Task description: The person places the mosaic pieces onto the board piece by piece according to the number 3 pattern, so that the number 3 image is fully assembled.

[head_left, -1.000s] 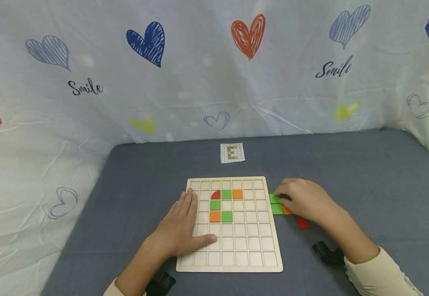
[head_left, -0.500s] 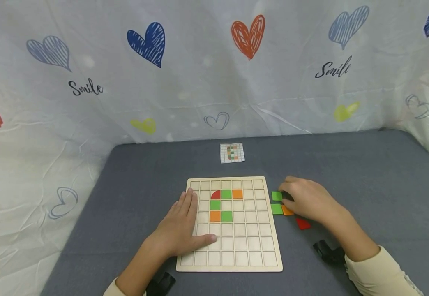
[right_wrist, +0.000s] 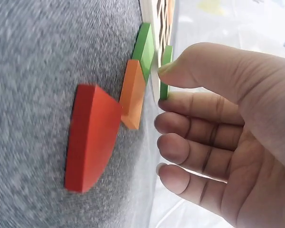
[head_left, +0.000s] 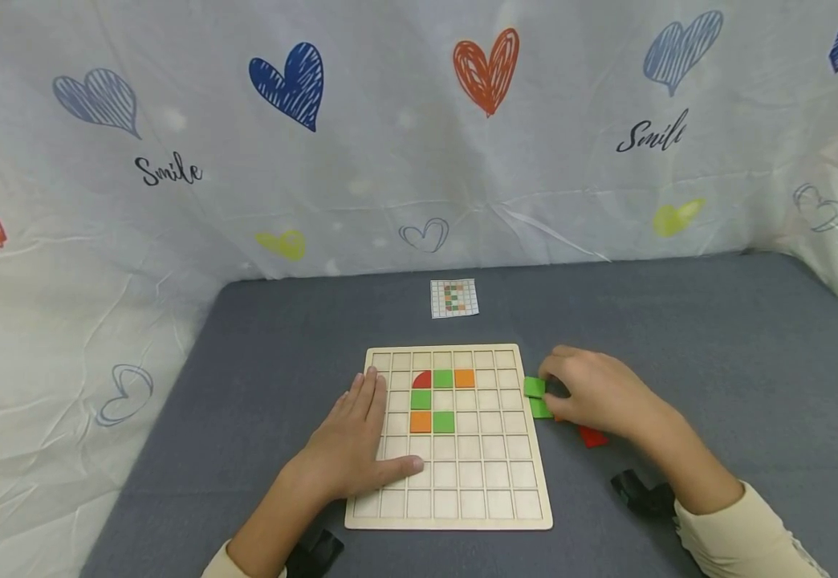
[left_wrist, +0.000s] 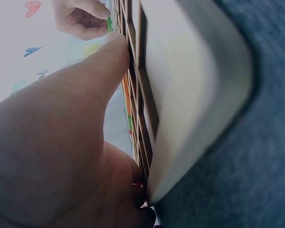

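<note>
My left hand (head_left: 350, 445) rests flat on the left side of a wooden grid board (head_left: 448, 523), thumb spread over the squares. Between thumb and index finger, my right hand (head_left: 603, 393) pinches a green square tile (right_wrist: 167, 54) just off the board's right edge, slightly raised. Below it on the cloth lie another green tile (right_wrist: 143, 45), an orange tile (right_wrist: 132, 97) and a red tile with a curved side (right_wrist: 96, 137). In the head view my right hand mostly hides the orange one. Red, green and orange tiles fill several squares in the board's upper part, including a green tile (head_left: 444, 422).
A small printed card (head_left: 453, 299) with a coloured grid pattern lies beyond the board on the grey cloth (head_left: 303, 337). A white curtain (head_left: 361, 160) with hearts hangs behind. Dark wrist-worn devices sit under both wrists, one being the right device (head_left: 639, 494).
The green tile in my right hand slid a little right, then moved back left towards the board and now appears lifted. My left hand has stayed still.
</note>
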Demonstrator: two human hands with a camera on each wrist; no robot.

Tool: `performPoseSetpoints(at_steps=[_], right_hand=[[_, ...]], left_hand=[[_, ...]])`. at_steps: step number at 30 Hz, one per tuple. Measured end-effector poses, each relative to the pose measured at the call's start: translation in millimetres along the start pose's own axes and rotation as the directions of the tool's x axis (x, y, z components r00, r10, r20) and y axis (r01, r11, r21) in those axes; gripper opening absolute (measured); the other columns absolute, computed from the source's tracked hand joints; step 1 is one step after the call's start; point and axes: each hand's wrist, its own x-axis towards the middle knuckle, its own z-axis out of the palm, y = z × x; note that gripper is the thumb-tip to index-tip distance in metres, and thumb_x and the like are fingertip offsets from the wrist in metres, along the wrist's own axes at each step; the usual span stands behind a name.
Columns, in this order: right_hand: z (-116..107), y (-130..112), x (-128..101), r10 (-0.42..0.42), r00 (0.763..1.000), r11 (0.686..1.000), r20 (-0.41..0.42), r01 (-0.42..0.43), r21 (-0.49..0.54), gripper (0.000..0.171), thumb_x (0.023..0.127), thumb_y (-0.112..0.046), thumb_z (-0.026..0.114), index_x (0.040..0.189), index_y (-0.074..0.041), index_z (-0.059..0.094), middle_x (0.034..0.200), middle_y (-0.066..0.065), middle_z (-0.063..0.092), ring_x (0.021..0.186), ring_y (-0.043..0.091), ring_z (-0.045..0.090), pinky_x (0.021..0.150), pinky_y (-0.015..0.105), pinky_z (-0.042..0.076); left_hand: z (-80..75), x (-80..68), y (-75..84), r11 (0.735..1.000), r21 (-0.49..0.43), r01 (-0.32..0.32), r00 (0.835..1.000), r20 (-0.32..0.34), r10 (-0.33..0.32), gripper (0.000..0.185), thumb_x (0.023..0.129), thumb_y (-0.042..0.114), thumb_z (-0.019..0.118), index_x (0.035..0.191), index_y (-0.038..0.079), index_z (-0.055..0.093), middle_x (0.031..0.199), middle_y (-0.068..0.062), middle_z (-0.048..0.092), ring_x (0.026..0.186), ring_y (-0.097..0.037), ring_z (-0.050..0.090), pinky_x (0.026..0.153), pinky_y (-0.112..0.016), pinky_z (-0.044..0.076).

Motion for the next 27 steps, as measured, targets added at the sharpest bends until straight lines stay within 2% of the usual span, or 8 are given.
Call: performPoseSetpoints(at_steps=[13, 18, 23, 27], right_hand=[[-1, -15, 1, -0.046, 0.999, 0.999, 0.006, 0.046, 0.007, 0.007, 0.073, -0.018, 0.067, 0.076, -0.018, 0.06, 0.072, -0.009, 0.048, 0.057, 0.004, 0.039, 0.05, 0.022, 0.035], [0, -24, 4, -0.077, 0.997, 0.997, 0.002, 0.077, 0.009, 0.007, 0.073, -0.018, 0.066, 0.076, -0.018, 0.06, 0.074, -0.009, 0.05, 0.06, 0.004, 0.042, 0.053, 0.023, 0.037], [1, -33, 8, -0.114, 0.993, 0.993, 0.014, 0.113, 0.017, 0.006, 0.073, -0.018, 0.066, 0.077, -0.018, 0.061, 0.077, -0.009, 0.052, 0.063, 0.004, 0.043, 0.054, 0.023, 0.039], [2, -41, 11, -0.133, 0.991, 0.991, 0.016, 0.133, 0.021, 0.006, 0.072, -0.017, 0.065, 0.074, -0.019, 0.059, 0.074, -0.01, 0.051, 0.06, 0.005, 0.042, 0.052, 0.023, 0.038]], left_hand=[[-8.7, -1.5, -10.7, 0.995, -0.092, -0.035, 0.995, 0.09, 0.043, 0.111, 0.072, 0.072, 0.051, 0.144, 0.002, 0.002, 0.149, -0.011, -0.005, 0.135, -0.022, -0.004, 0.106, -0.039, 0.011], [-9.7, -1.5, -12.4, 0.995, -0.087, -0.047, 0.995, 0.085, 0.054, 0.112, 0.071, 0.071, 0.052, 0.144, 0.003, 0.002, 0.149, -0.011, -0.006, 0.135, -0.024, -0.006, 0.107, -0.039, 0.011], [-7.9, -2.2, -14.8, 0.997, -0.057, -0.057, 0.995, 0.078, 0.061, 0.112, 0.071, 0.075, 0.047, 0.144, 0.004, 0.002, 0.15, -0.009, -0.007, 0.135, -0.026, -0.007, 0.107, -0.04, 0.009], [-6.5, -3.0, -16.3, 0.998, -0.053, -0.045, 0.995, 0.084, 0.049, 0.111, 0.07, 0.077, 0.044, 0.145, 0.006, 0.002, 0.15, -0.008, -0.007, 0.135, -0.026, -0.008, 0.107, -0.041, 0.008]])
